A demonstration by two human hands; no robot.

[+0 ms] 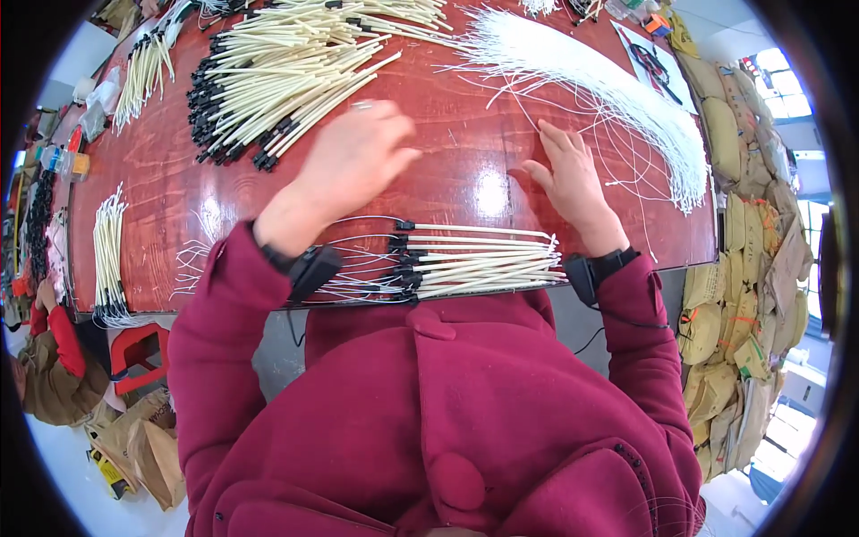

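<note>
My left hand (pixel 358 159) hovers over the red table, slightly blurred, beside a large heap of cream tubes with black ends (pixel 277 85). Its thumb stands apart from the bent fingers, and nothing shows between them. My right hand (pixel 574 179) is open, fingers stretched toward loose strands of a long bundle of thin white wires (pixel 599 80); whether the fingertips touch a strand I cannot tell. Along the near table edge lies a row of cream tubes (pixel 488 267) with black ends to the left, thin white wires trailing from them.
A smaller bundle of tubes (pixel 109 246) lies at the table's left edge, another (pixel 148 67) at the far left. Pliers (pixel 658 67) rest on a white sheet at the far right. Stacked sacks (pixel 738 295) line the right side. A red stool (pixel 139 358) and another person's red sleeve (pixel 67 340) are at left.
</note>
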